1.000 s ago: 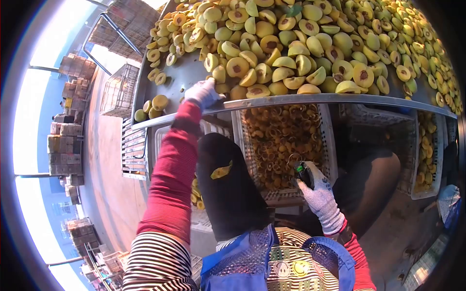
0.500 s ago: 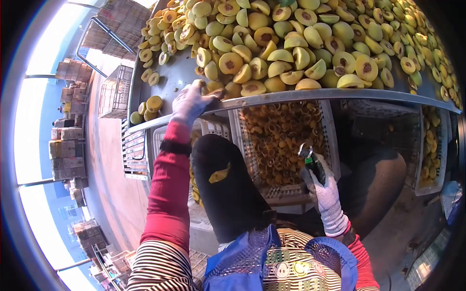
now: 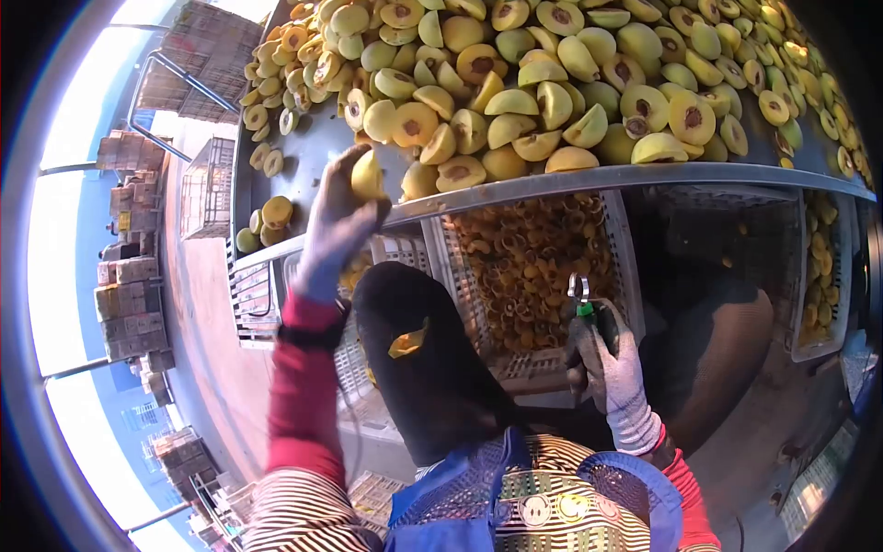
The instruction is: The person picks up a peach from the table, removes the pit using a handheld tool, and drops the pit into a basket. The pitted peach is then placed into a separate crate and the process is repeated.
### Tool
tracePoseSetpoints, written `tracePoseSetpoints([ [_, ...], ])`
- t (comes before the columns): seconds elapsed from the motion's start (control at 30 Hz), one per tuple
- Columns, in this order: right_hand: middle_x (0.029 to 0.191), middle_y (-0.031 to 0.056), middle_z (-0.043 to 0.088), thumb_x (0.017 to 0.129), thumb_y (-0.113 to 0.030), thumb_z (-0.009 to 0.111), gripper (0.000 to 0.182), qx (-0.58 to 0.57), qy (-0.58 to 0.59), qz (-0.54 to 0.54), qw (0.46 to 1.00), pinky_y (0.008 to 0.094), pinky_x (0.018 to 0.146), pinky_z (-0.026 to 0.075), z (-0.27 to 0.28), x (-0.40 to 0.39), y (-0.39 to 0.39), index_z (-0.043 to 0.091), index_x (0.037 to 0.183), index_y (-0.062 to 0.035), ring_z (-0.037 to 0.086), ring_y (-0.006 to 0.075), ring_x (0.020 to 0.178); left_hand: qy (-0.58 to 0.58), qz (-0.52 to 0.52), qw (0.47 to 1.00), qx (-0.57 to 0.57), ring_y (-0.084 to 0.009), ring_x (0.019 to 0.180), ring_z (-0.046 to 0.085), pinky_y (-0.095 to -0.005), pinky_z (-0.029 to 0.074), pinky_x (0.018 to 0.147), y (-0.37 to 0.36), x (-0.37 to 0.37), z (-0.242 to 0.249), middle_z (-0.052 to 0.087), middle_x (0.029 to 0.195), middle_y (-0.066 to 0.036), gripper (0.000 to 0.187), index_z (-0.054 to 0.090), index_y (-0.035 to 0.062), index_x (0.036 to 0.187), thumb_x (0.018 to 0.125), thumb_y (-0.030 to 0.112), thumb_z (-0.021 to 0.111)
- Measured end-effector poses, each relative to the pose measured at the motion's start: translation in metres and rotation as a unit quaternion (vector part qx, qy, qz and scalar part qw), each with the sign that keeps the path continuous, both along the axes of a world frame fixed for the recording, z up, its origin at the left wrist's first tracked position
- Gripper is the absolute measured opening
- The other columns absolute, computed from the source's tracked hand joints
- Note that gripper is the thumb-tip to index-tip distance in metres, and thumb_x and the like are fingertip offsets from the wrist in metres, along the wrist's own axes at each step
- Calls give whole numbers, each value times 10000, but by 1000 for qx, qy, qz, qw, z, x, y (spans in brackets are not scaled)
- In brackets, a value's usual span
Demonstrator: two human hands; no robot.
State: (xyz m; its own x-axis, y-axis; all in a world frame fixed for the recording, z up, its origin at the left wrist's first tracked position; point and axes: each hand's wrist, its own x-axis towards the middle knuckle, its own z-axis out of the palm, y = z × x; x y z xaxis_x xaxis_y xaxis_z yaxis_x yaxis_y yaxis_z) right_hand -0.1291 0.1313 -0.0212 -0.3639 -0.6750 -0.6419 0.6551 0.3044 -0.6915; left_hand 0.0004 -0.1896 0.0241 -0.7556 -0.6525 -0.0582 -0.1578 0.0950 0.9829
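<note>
The left hand (image 3: 338, 213), in a pale glove, is raised at the front edge of the worktop (image 3: 589, 177) and closed around a yellow peach half (image 3: 367, 175), which it holds just above the metal rim, clear of the heap. The right hand (image 3: 607, 363), also gloved, sits lower, near the person's lap, with its fingers wrapped around a pitting tool (image 3: 583, 299) that has a green handle and a small metal loop pointing up. The worktop is a grey metal tray piled with halved peaches (image 3: 552, 83), many lying cut side up with a dark pit still in place, others turned skin side up. A few loose halves (image 3: 265, 219) lie apart at the tray's left corner. Under the rim, straight ahead, a white slatted crate (image 3: 533, 262) holds pitted halves, and the tool is held in front of its near right corner. A second crate (image 3: 814, 267) with fruit stands at the far right, partly in shadow. The person's dark-clad knee (image 3: 414, 359) rises between the two hands, with a scrap of peach skin (image 3: 408, 341) stuck on it. Red sleeves, a striped top and a blue mesh apron (image 3: 515, 511) fill the bottom of the view. At far left, stacked boxes (image 3: 129, 276) stand on the floor in bright light.
</note>
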Motion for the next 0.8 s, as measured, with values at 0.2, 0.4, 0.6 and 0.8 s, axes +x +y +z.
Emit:
tracePoseSetpoints([
  [0.2, 697, 43, 565, 929, -138, 550, 139, -171, 75, 25, 982, 255, 519, 430, 36, 18, -28, 505, 982, -18, 567, 88, 627, 108, 29, 948, 297, -269, 1290, 391, -373, 303, 1080, 150, -1, 2, 396, 1384, -175, 924, 294, -54, 1392, 677, 356, 711],
  [0.4, 743, 230, 558, 870, -152, 606, 195, -118, 397, 67, 908, 404, 583, 449, 20, 35, -22, 514, 928, 10, 578, 414, 696, 105, 112, 924, 351, -168, 1046, 558, -289, 461, 898, 185, -3, 1, 557, 1160, -79, 446, 462, 37, 1273, 931, 313, 538],
  [0.6, 804, 236, 590, 895, -127, 552, 272, -156, 382, 20, 911, 416, 612, 463, -12, 64, 2, 520, 1098, 52, 593, 389, 701, 58, 115, 976, 178, -126, 999, 549, -269, 457, 873, 205, -6, -5, 577, 1103, -63, 315, 531, 29, 1189, 938, 217, 562],
  [0.8, 719, 56, 566, 967, -424, 434, 447, -194, -65, 19, 979, 235, 493, 428, 17, 64, 16, 520, 1063, 4, 516, 100, 541, 36, 68, 995, 58, -121, 981, 559, -262, 449, 869, 213, -3, -9, 598, 1083, -64, 305, 539, 2, 1195, 942, 173, 546],
])
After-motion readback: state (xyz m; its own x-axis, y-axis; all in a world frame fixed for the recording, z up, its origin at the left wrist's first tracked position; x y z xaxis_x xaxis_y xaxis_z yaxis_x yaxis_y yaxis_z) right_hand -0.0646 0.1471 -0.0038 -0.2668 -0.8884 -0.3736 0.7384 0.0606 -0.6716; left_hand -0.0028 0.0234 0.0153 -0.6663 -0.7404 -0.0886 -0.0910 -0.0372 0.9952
